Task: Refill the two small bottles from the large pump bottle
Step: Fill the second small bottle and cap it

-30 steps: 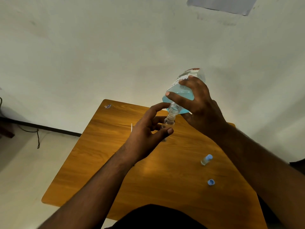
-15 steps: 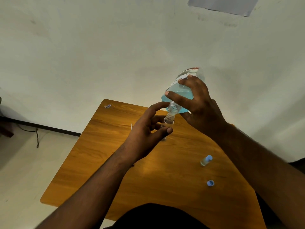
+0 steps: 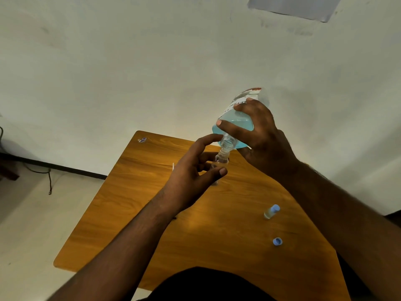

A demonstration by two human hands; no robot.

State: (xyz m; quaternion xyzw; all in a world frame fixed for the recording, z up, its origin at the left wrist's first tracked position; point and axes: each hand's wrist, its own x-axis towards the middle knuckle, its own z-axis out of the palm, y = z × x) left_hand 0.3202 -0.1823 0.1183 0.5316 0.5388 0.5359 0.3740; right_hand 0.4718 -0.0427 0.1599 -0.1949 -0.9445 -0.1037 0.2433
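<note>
My right hand (image 3: 263, 137) is wrapped round the big bottle (image 3: 236, 124), tipped mouth-down over the far half of the table (image 3: 134, 192). My left hand (image 3: 195, 172), at its seven o'clock, pinches the small bottle (image 3: 221, 158) between thumb and curled fingers, its neck right under the big one's open neck. To do this well, I judge I should keep the two mouths lined up and touching, tilt slowly so the blue liquid comes as a thin stream, and hold the small one upright and steady. Most of the small bottle is behind my fingers, so I cannot tell its fill level, nor whether liquid is flowing. The second bottle (image 3: 271, 211), capped, stands at four o'clock from my left hand; a loose cap (image 3: 277, 241) lies nearer me.
</note>
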